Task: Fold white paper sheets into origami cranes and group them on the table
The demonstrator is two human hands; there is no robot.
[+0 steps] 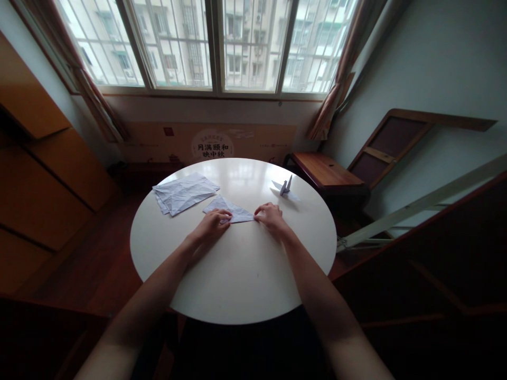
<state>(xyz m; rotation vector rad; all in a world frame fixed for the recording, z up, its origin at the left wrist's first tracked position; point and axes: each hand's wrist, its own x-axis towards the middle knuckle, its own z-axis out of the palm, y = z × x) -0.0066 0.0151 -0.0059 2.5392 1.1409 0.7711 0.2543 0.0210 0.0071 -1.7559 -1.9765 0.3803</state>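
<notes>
A sheet of white paper (233,210), folded into a triangle, lies flat on the round white table (237,285). My left hand (214,221) rests on its left part with the fingers curled down onto the paper. My right hand (269,215) presses the paper's right corner with its fingertips drawn together. A stack of creased white sheets (182,192) sits to the left of my hands. A small folded paper crane (285,187) stands to the right, behind my right hand.
A wooden stool or low table (327,171) stands right of the round table. A folded wooden frame (396,140) leans on the right wall. A cardboard box (209,142) sits under the window, orange cupboards (47,174) at the left.
</notes>
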